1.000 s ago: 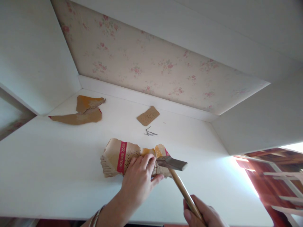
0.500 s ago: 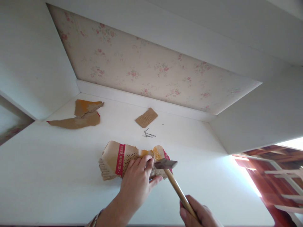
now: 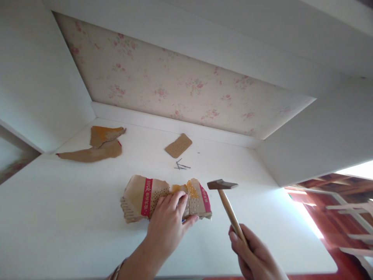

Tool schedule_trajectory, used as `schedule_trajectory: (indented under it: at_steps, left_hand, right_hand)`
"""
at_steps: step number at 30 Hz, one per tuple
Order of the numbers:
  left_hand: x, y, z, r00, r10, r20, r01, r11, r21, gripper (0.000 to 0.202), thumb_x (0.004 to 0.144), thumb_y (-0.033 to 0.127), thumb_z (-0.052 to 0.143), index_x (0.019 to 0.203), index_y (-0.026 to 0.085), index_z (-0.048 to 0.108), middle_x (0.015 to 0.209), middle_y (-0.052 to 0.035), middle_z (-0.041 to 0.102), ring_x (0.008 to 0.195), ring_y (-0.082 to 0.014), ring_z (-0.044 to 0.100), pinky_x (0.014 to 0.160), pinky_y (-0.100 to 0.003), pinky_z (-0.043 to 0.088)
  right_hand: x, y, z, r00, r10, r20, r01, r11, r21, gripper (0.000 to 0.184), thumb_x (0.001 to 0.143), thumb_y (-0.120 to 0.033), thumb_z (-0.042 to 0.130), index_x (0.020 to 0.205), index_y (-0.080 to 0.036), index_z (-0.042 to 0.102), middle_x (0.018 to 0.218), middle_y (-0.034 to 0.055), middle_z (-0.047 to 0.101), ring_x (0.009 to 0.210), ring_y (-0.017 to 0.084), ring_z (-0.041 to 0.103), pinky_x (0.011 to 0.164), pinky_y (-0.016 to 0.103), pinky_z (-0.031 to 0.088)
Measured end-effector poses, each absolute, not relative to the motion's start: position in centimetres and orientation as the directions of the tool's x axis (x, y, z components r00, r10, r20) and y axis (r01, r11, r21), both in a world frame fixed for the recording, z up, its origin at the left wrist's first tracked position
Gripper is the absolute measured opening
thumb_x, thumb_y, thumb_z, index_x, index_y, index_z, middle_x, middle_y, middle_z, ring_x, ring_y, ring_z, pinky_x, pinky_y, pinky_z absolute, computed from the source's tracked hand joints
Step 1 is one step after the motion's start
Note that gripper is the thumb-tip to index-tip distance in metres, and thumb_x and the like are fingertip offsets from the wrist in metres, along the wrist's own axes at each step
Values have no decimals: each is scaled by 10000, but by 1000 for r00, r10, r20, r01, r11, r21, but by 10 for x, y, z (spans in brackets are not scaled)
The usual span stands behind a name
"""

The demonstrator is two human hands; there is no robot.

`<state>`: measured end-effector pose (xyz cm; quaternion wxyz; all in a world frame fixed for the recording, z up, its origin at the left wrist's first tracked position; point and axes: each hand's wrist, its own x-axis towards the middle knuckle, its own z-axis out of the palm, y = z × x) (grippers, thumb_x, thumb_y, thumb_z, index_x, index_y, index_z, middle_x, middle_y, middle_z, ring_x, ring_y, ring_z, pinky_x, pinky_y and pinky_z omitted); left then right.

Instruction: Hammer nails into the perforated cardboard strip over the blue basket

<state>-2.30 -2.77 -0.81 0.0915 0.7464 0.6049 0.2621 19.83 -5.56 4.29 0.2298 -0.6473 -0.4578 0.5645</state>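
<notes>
Pressing down on the stacked cardboard [image 3: 159, 191], your L hand [image 3: 168, 217] sits just R of its middle, fingers bent over the top, thumb out toward the near edge. Can't tell if those fingertips pinch anything; they hide it. Your R hand [image 3: 253, 247] is closed round the lower handle of the hammer [image 3: 231, 212], fingers wrapped, thumb along the wood.

Key relation: hammer head [image 3: 223, 184] is R of your L fingertips and a bit farther from you, w/ the stack's R end in btwn. It's apart from the cardboard, just beside that end; exact ht. above the desk [image 3: 87, 202] is hard to judge. Head's long axis runs approx. L–R, one end facing the stack; handle slants from it back to you & to the R. Stack's long axis also runs approx. L–R, across in front of you. L hand is the nearer one, in contact; R hand is well apart, only its tool near.

Loose nails [image 3: 182, 167] lie in a small pile beyond the stack, w/ a dotted card piece [image 3: 178, 146] just behind. Torn cardboard scraps [image 3: 91, 154] are far L, near the back wall.
</notes>
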Motion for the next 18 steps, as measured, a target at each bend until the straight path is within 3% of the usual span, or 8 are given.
schedule_trajectory:
  at_steps: [3, 5, 8, 12, 18]
  left_hand:
    - [-24, -28, -7, 141, 947, 289, 851, -265, 454, 477, 841, 424, 704, 1220, 149, 619, 1192, -95, 651, 1017, -282, 631, 904, -470, 475]
    - [-25, -28, -6, 144, 949, 280, 847, -265, 461, 477, 842, 420, 702, 1226, 150, 616, 1199, -97, 649, 1023, -283, 627, 909, -470, 474]
    - [-25, -30, -4, 142, 954, 264, 840, -257, 477, 505, 814, 411, 734, 1235, 160, 610, 1207, -92, 648, 1022, -286, 622, 919, -470, 470]
    - [-25, -31, -4, 128, 950, 283, 835, -257, 486, 535, 766, 364, 784, 1238, 183, 611, 1204, -74, 647, 1007, -277, 619, 919, -446, 478]
    - [-25, -30, -9, 109, 928, 357, 833, -281, 476, 479, 776, 348, 773, 1199, 168, 637, 1162, -72, 669, 1009, -276, 613, 929, -440, 471]
  right_hand:
    - [208, -42, 19, 32, 865, -501, 363, -478, -800, 423, 870, -668, 486, 812, -251, 444, 556, -133, 179, 413, 68, 156, 386, 202, 113]
    - [218, -31, 1, 88, 902, -422, 548, -398, -736, 404, 883, -646, 456, 810, -248, 466, 523, -129, 241, 394, 88, 263, 389, 211, 185]
    - [233, -16, -20, 86, 958, -275, 847, -215, -486, 328, 942, -518, 390, 813, -240, 506, 535, -74, 455, 492, 151, 491, 487, 251, 353]
    - [245, -4, -36, 95, 968, -234, 921, -174, -349, 248, 967, -396, 371, 958, -224, 550, 777, 54, 694, 691, 231, 635, 615, 310, 416]
    - [244, -2, -50, 44, 976, -214, 970, -94, -226, 251, 991, -304, 345, 1060, -214, 568, 980, 108, 711, 838, 261, 675, 647, 317, 415]
